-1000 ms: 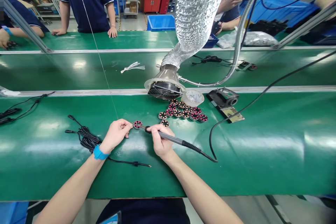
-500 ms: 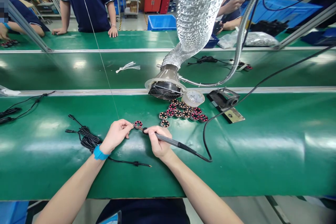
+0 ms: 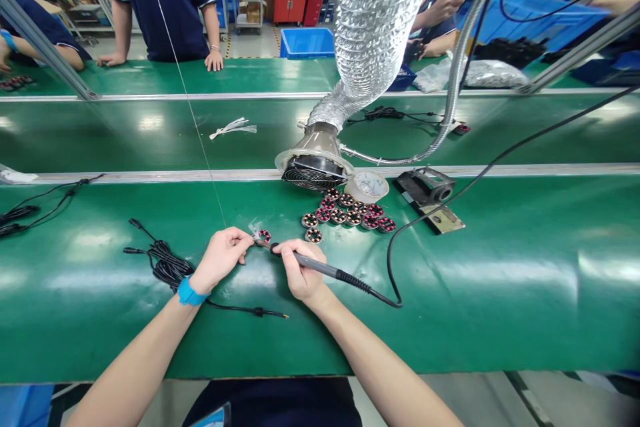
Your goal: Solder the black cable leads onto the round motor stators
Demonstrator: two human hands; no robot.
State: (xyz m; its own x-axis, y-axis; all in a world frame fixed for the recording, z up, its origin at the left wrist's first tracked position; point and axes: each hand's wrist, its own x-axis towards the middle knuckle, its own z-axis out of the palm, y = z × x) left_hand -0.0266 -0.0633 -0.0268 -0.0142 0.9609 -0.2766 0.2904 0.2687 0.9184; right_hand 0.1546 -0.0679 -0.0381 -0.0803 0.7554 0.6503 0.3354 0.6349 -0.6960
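Observation:
My right hand [image 3: 304, 270] is closed around the grey handle of a soldering iron [image 3: 320, 266], its tip pointing left. That tip meets a small round motor stator [image 3: 264, 236] with red windings, lying on the green bench. Pinched in the fingers of my left hand [image 3: 225, 253] is a thin solder wire [image 3: 213, 180], which runs down from above to the hand. The wire's end by the stator is too small to make out. A wisp of whitish smoke [image 3: 255, 227] rises at the tip. Left of my wrist lies a coiled black cable [image 3: 167, 261].
Several stators [image 3: 353, 217] sit beyond my right hand, below a fume extractor [image 3: 315, 170] with a foil duct. Near them are a round white container [image 3: 367, 185] and an iron stand [image 3: 430, 193]. Plastic strips [image 3: 233, 127] lie on the belt behind. A co-worker [image 3: 160, 7] stands opposite.
Smoke now shows at the iron's tip. Both my hands stay nearly still. On the belt behind, the plastic strips and a cabled part have shifted left. A co-worker's hand at right has risen.

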